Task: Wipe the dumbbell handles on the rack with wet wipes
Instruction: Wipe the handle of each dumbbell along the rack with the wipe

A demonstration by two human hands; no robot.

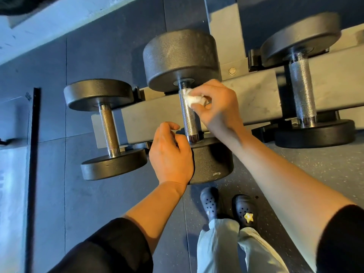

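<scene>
Three black dumbbells lie across the grey rack [256, 95]. The middle dumbbell [181, 58] has a knurled steel handle [189, 119]. My right hand [214, 103] pinches a crumpled white wet wipe [194, 99] against the upper part of that handle. My left hand [169, 154] hovers with loosely curled fingers over the near head of the middle dumbbell, holding nothing. The left dumbbell [104, 127] and the right dumbbell [303, 79] lie untouched on either side.
Dark rubber floor tiles [88, 56] lie under the rack. A black upright bar [32, 174] stands at the left. My feet in dark clogs [226, 205] stand just in front of the rack. A pale ledge [49, 22] runs along the top left.
</scene>
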